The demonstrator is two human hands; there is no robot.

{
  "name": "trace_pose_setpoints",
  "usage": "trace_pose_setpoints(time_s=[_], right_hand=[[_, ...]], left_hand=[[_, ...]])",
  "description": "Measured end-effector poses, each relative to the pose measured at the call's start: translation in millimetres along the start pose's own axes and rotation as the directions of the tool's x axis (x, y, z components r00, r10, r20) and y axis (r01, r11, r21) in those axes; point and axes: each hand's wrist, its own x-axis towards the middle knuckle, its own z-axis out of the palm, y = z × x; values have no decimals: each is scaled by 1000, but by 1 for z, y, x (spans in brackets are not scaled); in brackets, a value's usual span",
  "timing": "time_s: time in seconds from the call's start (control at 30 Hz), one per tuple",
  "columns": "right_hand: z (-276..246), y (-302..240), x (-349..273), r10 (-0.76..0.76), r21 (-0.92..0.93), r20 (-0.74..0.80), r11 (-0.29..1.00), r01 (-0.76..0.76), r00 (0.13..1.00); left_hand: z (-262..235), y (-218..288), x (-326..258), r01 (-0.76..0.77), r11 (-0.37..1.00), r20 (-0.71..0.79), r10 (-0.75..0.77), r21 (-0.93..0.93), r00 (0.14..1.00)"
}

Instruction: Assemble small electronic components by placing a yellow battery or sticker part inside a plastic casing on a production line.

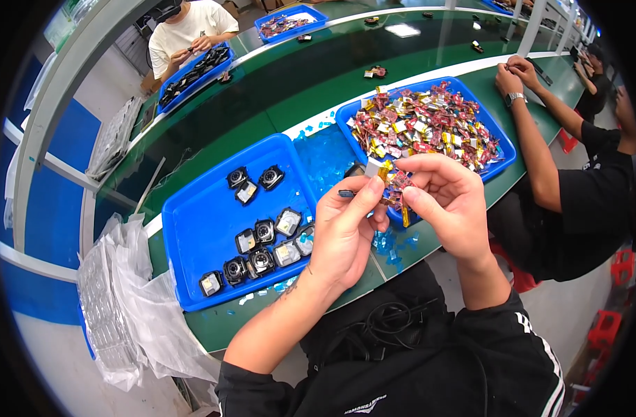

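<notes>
Close in front of me, above the table's near edge, both hands are closed on a small red circuit board (399,182) with yellow tape and a pale block attached. My left hand (342,233) pinches its left side between thumb and fingers. A small dark piece (346,194) pokes out beside that hand's fingers; what it belongs to is hidden. Thumb and fingertips of my right hand (450,208) grip the board's right side. Just beyond my hands is a blue tray (507,147) heaped with similar red boards. To the left, another blue tray (200,208) holds several black camera-like housings (261,261).
Blue film scraps (394,250) litter the green table around the trays. Clear plastic sheeting and stacked trays (109,299) stand at the left. A belt (262,104) runs behind, with a person (193,35) across it. Another person's arms (540,146) work at the right.
</notes>
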Motion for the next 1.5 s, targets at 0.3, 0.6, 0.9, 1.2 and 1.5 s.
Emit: trace_pose_setpoints(time_s=[0.3, 0.6, 0.9, 1.2, 1.5], right_hand=[[-26, 13, 18, -88, -434, -127, 900, 24, 988], [-1, -2, 12, 111, -441, 168, 897, -26, 980], [25, 30, 8, 282, 139, 123, 945, -297, 952], [44, 30, 17, -18, -147, 170, 988, 44, 985], [45, 22, 24, 145, -191, 267, 977, -95, 953]], left_hand=[[-14, 9, 3, -67, 905, -50, 96, 421, 994], [-19, 37, -5, -122, 431, 85, 103, 894, 991], [-43, 33, -29, -26, 878, -42, 53, 479, 998], [-50, 40, -36, -118, 760, -68, 208, 639, 976], [-57, 40, -35, -214, 640, 45, 270, 737, 962]])
